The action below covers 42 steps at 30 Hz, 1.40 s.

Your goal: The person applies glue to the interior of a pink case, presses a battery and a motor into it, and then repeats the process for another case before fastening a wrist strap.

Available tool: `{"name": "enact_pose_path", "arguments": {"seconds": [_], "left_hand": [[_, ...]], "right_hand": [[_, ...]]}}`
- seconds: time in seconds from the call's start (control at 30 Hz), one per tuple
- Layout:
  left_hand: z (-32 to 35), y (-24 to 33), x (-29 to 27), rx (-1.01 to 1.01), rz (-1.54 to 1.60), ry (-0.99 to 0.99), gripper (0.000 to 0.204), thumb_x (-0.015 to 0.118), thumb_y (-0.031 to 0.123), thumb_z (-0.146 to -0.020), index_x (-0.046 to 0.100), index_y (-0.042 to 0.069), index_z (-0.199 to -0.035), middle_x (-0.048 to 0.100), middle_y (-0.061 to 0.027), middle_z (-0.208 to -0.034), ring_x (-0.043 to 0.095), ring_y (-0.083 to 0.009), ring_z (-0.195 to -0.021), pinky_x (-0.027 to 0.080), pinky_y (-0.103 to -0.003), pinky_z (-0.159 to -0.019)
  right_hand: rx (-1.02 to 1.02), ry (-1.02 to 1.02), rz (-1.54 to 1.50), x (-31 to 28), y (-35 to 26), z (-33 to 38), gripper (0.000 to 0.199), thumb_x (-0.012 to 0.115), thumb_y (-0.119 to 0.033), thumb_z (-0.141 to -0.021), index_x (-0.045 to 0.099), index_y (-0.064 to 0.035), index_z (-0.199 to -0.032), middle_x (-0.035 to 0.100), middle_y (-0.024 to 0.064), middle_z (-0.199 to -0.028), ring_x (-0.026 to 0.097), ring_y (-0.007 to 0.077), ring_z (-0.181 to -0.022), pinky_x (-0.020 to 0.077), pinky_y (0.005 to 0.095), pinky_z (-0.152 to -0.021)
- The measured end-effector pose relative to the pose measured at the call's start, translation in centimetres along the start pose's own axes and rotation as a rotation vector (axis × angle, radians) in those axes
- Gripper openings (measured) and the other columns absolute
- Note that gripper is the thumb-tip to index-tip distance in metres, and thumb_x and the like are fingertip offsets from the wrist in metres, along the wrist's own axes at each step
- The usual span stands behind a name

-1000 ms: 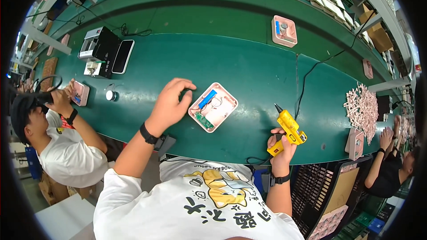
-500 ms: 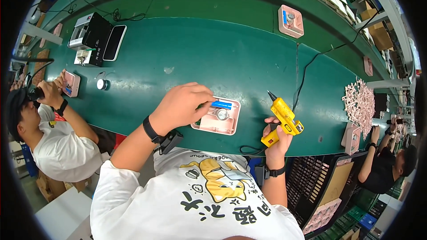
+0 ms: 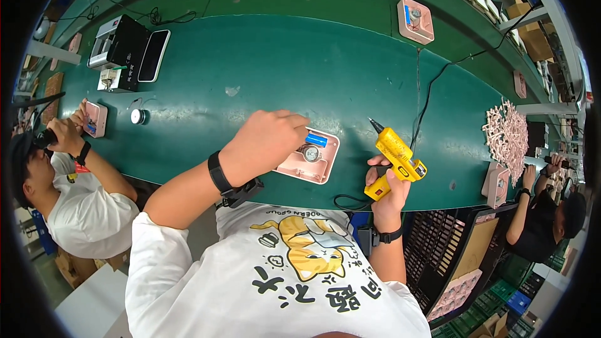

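Left hand (image 3: 266,144), black band at the wrist, lies curled over the near-left part of a pale pink square plastic casing (image 3: 308,156), fingertips pressing on it; whether anything small is pinched under them cannot be told. Casing sits flat on the green conveyor belt (image 3: 275,69), close to its near edge, in front of the person's chest. Inside it: a blue rectangular part and a round silver piece.

Right hand (image 3: 385,178) grips the handle of a yellow hot-glue gun (image 3: 395,153), fist closed round it. Gun held just right of the casing, apart from it, dark nozzle tilted up and to the left. Black cord runs from the gun area across the belt.

Further out: second pink casing (image 3: 416,20) on the far side of the belt. Black box-shaped device (image 3: 122,42) at far left, dark phone beside it. Heap of pale pink small parts (image 3: 507,134) at right. Seated co-workers at both ends of the belt.
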<state>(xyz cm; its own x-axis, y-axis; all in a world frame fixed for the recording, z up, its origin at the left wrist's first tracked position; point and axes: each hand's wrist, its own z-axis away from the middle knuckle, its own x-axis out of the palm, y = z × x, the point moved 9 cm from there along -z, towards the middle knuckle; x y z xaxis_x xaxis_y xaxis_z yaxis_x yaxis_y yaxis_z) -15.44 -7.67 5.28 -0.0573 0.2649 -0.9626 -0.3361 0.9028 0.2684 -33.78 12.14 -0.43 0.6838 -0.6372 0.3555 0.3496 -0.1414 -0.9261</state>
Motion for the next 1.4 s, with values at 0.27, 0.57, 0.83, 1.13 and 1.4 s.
{"name": "enact_pose_path", "arguments": {"seconds": [0.27, 0.57, 0.83, 1.13, 1.4], "left_hand": [[4.0, -1.7, -1.1, -0.114, 0.566, 0.658, 0.023, 0.086, 0.011, -0.096, 0.073, 0.004, -0.113, 0.08, -0.0117, -0.119, 0.076, -0.0257, -0.107, 0.061, -0.037, -0.092], [6.5, -3.7, 4.1, -0.103, 0.837, 0.941, 0.03, 0.073, 0.007, -0.106, 0.056, 0.002, -0.13, 0.072, -0.0167, -0.112, 0.068, -0.023, -0.091, 0.055, -0.034, -0.085], [6.6, -3.7, 4.4, -0.104, 0.9, 0.934, 0.03, 0.07, 0.004, -0.107, 0.053, 0.002, -0.132, 0.067, -0.013, -0.103, 0.063, -0.0194, -0.085, 0.052, -0.032, -0.078], [6.0, -3.8, 3.9, -0.157, 0.874, 0.797, 0.023, 0.06, 0.002, -0.112, 0.055, -0.001, -0.134, 0.063, -0.0139, -0.118, 0.064, -0.0166, -0.098, 0.053, -0.03, -0.089], [5.4, -3.2, 3.1, -0.123, 0.933, 0.818, 0.028, 0.077, 0.003, -0.103, 0.069, 0.003, -0.13, 0.07, -0.0149, -0.11, 0.071, -0.0248, -0.095, 0.059, -0.034, -0.084]], "right_hand": [[0.219, -0.136, 0.321, 2.9, -0.8, 0.7, 0.036, 0.068, -0.02, -0.106, 0.066, 0.0017, -0.135, 0.077, 0.0182, -0.113, 0.072, 0.0177, -0.088, 0.0568, 0.0317, -0.074], [0.111, -0.358, 0.777, 10.1, -1.4, -0.3, 0.026, 0.075, -0.016, -0.104, 0.076, 0.0035, -0.12, 0.08, 0.0083, -0.098, 0.075, 0.0169, -0.084, 0.0576, 0.0316, -0.075], [-0.032, -0.329, 0.99, 12.3, -1.8, -0.7, 0.027, 0.079, -0.019, -0.099, 0.077, 0.0026, -0.115, 0.077, 0.0115, -0.085, 0.073, 0.0222, -0.072, 0.0569, 0.0358, -0.069], [0.074, -0.355, 0.936, 10.6, -2.0, -0.5, 0.029, 0.08, -0.019, -0.1, 0.078, 0.0023, -0.119, 0.079, 0.008, -0.093, 0.071, 0.0154, -0.077, 0.0571, 0.0333, -0.072], [0.184, -0.227, 0.933, 6.4, -3.6, -0.2, 0.033, 0.08, -0.018, -0.102, 0.077, 0.004, -0.127, 0.08, 0.0041, -0.102, 0.068, 0.0094, -0.085, 0.0561, 0.0289, -0.077]]}}
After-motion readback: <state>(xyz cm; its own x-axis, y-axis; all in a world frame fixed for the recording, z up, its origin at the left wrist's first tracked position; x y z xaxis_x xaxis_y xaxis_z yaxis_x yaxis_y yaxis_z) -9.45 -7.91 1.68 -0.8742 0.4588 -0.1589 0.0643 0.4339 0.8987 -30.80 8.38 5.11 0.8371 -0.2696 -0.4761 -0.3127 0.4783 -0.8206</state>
